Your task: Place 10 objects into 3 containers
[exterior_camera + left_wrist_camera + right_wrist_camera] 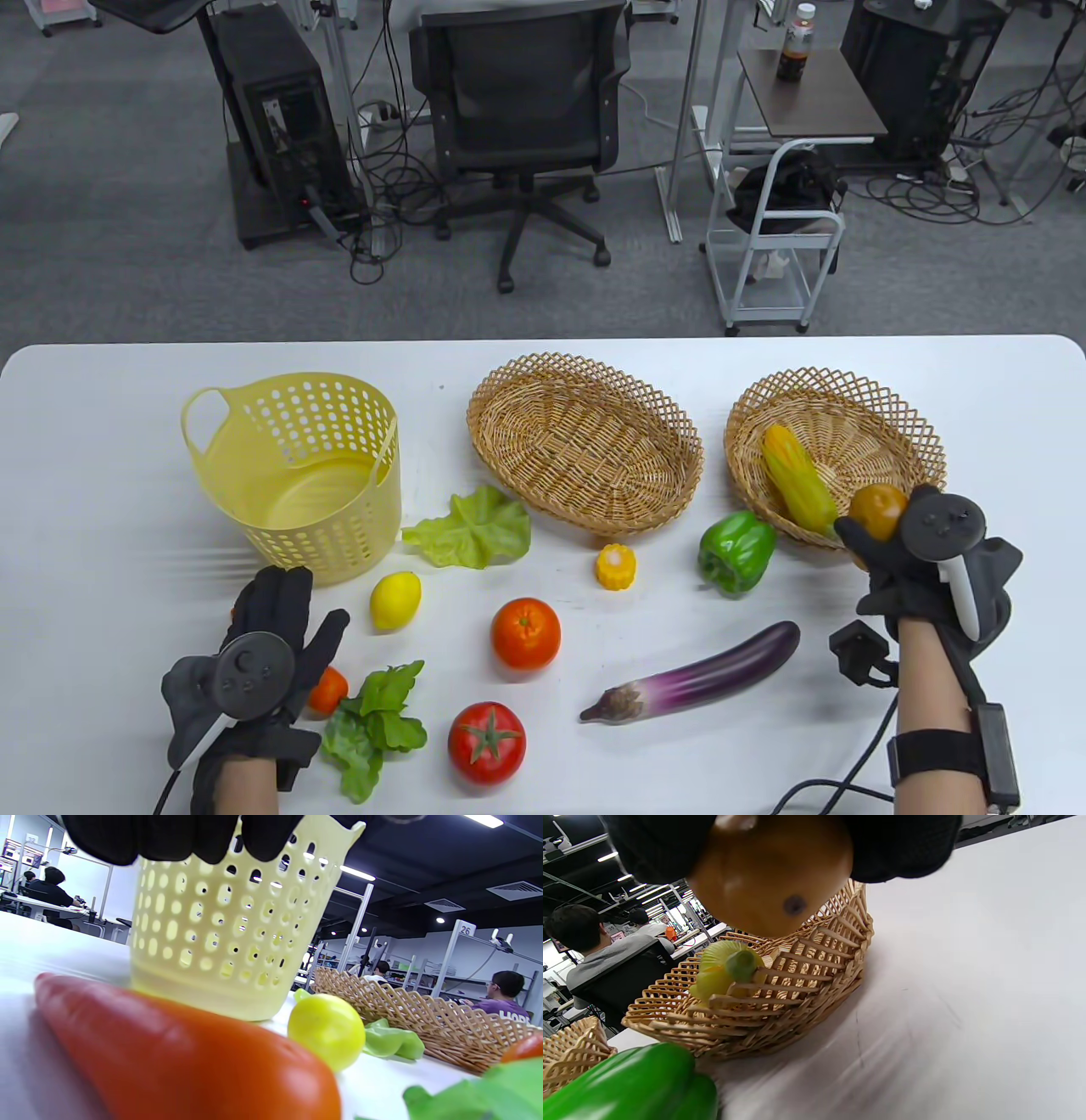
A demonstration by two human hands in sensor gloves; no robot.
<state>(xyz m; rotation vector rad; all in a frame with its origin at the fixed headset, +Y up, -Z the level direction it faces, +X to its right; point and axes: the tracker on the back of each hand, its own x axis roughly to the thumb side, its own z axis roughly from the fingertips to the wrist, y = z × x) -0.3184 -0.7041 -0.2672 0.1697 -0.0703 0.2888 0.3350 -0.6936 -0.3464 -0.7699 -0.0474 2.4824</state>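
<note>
My right hand (882,516) grips a round brown-orange fruit (876,503) over the near rim of the right wicker basket (857,416), which holds a husked corn cob (797,484). In the right wrist view the fruit (768,878) hangs between my fingers (903,844) above the basket (797,993). My left hand (301,607) is spread over a carrot (327,689) at the lower left. In the left wrist view the carrot (169,1052) lies below my fingertips (169,836), apart from them. The yellow plastic basket (254,399) and the middle wicker basket (585,441) hold nothing.
On the table lie a lemon (395,600), lettuce leaf (471,531), leafy greens (373,722), orange (526,633), tomato (486,742), corn piece (615,566), green pepper (736,552) and eggplant (696,675).
</note>
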